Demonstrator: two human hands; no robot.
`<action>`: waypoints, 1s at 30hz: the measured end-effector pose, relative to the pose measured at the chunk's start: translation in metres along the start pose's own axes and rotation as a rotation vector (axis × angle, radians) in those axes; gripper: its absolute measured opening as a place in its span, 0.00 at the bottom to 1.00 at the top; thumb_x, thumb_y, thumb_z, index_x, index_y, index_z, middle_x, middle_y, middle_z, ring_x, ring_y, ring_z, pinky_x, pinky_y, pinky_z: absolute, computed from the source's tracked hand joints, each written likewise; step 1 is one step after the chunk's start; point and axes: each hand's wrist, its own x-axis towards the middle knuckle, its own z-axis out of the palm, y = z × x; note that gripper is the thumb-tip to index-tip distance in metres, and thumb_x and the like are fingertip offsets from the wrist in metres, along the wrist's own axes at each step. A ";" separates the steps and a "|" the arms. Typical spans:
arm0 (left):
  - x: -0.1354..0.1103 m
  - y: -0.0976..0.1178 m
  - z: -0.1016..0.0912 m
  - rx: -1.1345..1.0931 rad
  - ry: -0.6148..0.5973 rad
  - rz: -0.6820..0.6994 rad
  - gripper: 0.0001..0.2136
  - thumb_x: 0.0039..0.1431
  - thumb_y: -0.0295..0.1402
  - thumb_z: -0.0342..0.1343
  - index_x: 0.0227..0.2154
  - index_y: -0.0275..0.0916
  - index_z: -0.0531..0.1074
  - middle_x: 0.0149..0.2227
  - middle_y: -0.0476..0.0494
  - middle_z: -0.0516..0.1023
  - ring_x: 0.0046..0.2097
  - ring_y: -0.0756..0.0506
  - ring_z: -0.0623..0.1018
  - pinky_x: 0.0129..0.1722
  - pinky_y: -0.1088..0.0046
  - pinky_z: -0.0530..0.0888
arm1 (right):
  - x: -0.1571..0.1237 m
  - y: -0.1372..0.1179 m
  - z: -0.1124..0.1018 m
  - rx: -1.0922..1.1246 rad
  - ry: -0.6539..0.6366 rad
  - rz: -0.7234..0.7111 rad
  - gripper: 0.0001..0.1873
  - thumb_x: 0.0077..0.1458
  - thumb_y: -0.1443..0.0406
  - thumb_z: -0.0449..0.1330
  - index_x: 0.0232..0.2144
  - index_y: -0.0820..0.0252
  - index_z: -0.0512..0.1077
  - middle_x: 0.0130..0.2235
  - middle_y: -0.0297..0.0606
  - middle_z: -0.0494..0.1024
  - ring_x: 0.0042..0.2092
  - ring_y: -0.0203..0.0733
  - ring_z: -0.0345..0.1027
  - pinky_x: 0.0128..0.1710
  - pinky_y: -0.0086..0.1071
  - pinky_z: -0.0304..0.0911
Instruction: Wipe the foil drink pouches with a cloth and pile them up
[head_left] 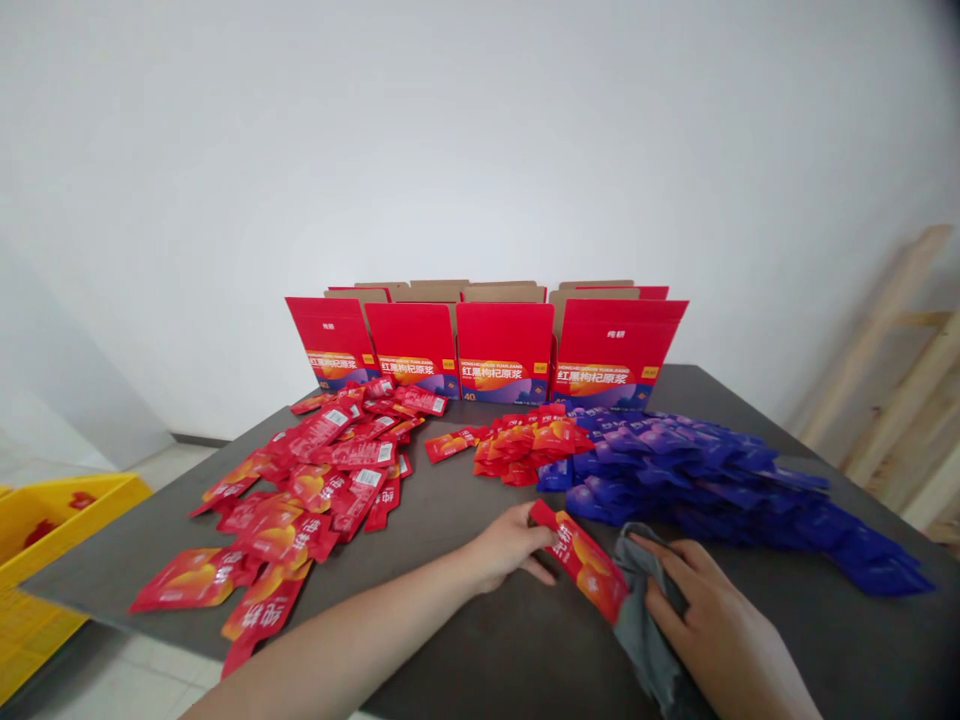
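Between my two hands a red pouch [589, 562] with orange fruit print is held at a slant over the dark table. My left hand [514, 550] pinches its upper left end. In my right hand [701, 610] is a grey cloth [641, 610], which is against the pouch's lower right end. Just beyond my hands lies a small stack of red pouches [525, 442]. A long heap of blue-purple pouches [697, 470] spreads beside it to the right. On the left is a loose pile of red pouches [300, 510].
Several red cartons [505, 345] with raised flaps stand in rows at the back of the table [465, 640], near a white wall. A yellow crate [52, 560] with red items inside sits at the left. Wooden beams [885, 370] lean at the right.
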 end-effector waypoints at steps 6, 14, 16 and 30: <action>-0.001 0.001 -0.016 0.382 -0.061 -0.046 0.11 0.52 0.39 0.52 0.24 0.36 0.68 0.19 0.54 0.68 0.16 0.57 0.59 0.15 0.82 0.54 | 0.008 -0.057 0.014 -0.136 -0.068 -0.148 0.23 0.56 0.65 0.50 0.54 0.47 0.68 0.44 0.36 0.71 0.40 0.37 0.71 0.35 0.29 0.66; -0.012 0.002 -0.017 0.569 -0.069 0.050 0.09 0.50 0.31 0.50 0.18 0.36 0.67 0.16 0.55 0.65 0.18 0.55 0.60 0.21 0.78 0.56 | -0.007 -0.042 0.019 -0.164 -0.126 -0.106 0.25 0.52 0.70 0.53 0.50 0.44 0.72 0.44 0.36 0.72 0.40 0.39 0.72 0.35 0.31 0.68; -0.013 0.004 -0.016 0.591 -0.075 0.044 0.08 0.50 0.30 0.49 0.19 0.36 0.67 0.17 0.55 0.66 0.19 0.55 0.62 0.21 0.78 0.57 | -0.015 -0.028 0.015 -0.169 -0.154 -0.063 0.22 0.53 0.68 0.53 0.49 0.44 0.72 0.44 0.36 0.73 0.39 0.39 0.73 0.35 0.31 0.68; -0.004 -0.006 -0.015 0.337 -0.167 -0.083 0.06 0.59 0.33 0.50 0.34 0.39 0.58 0.27 0.50 0.78 0.15 0.55 0.69 0.15 0.84 0.55 | -0.010 -0.010 -0.001 -0.245 -0.040 0.007 0.21 0.59 0.58 0.48 0.52 0.46 0.70 0.46 0.38 0.73 0.40 0.38 0.73 0.33 0.31 0.67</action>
